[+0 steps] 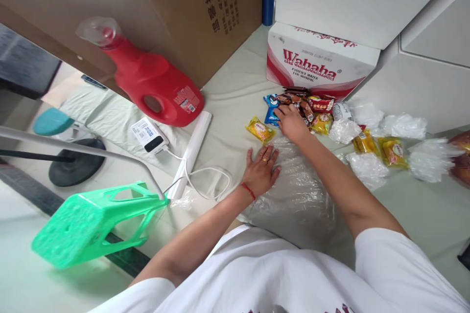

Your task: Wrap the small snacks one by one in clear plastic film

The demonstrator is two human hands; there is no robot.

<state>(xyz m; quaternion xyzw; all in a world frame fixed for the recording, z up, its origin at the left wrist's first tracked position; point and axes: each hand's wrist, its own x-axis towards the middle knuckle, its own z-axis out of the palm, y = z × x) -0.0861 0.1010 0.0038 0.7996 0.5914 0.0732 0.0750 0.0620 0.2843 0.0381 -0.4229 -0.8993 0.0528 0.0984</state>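
While the left hand (261,170) lies flat, fingers spread, pinning the near edge of a clear plastic bag (297,195) spread on the pale sheet, the right hand (292,122) reaches forward into a heap of wrapped snacks (304,107) lying at the foot of the Wahaha carton (316,61). Right fingers curl over the packets; whether they have closed on one, cannot tell, since the palm hides the fingertips. One yellow packet (260,130) sits alone, just left of the heap, apart from both hands. More yellow packets (382,147) and crumpled clear wrappers (367,166) lie scattered to the right, well clear of the bag. Judging progress: bag looks flat and holds nothing visible, so sorting or packing appears barely begun; nearly all snacks remain loose on the sheet. Red detergent jug (154,85), power bank (150,135) with cable, and tipped green stool (91,222) lie off left, untouched.
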